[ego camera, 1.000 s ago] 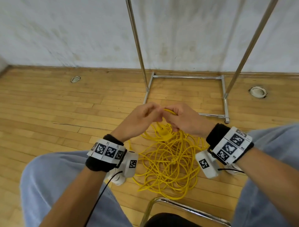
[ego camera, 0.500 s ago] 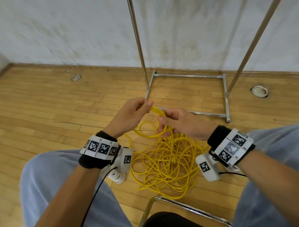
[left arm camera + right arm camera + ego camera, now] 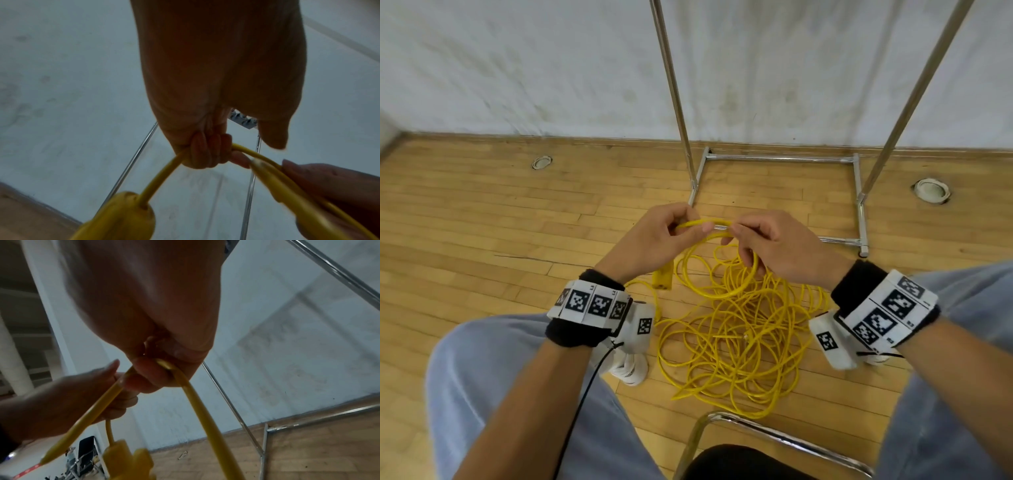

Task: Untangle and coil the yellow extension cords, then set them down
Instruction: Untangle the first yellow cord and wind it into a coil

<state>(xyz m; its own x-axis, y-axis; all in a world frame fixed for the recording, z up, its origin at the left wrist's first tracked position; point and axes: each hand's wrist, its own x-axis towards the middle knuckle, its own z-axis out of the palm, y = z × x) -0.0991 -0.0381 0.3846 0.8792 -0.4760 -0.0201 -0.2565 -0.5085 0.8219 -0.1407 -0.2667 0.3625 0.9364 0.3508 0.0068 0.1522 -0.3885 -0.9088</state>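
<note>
A tangled heap of yellow extension cord (image 3: pixel 736 339) lies on the wooden floor between my knees. My left hand (image 3: pixel 681 228) grips a raised strand of cord (image 3: pixel 164 172), and the yellow socket end (image 3: pixel 663 278) hangs just below that hand. Close beside it, my right hand (image 3: pixel 744 231) pinches the same cord (image 3: pixel 195 400), with a loop dropping from it toward the heap. The socket end (image 3: pixel 127 462) shows blurred at the bottom of the right wrist view. Both hands hover above the heap's far side.
A chrome rack (image 3: pixel 780 158) stands ahead on the floor, its two poles rising against the white wall. Two round floor fittings (image 3: pixel 930 190) sit left and right of it. A chrome chair edge (image 3: pixel 774 435) lies just under me, and my white shoe (image 3: pixel 630 368) touches the heap's left side.
My hands drew apart with a loop between them, then came back together higher up. The socket end now hangs under my left hand.
</note>
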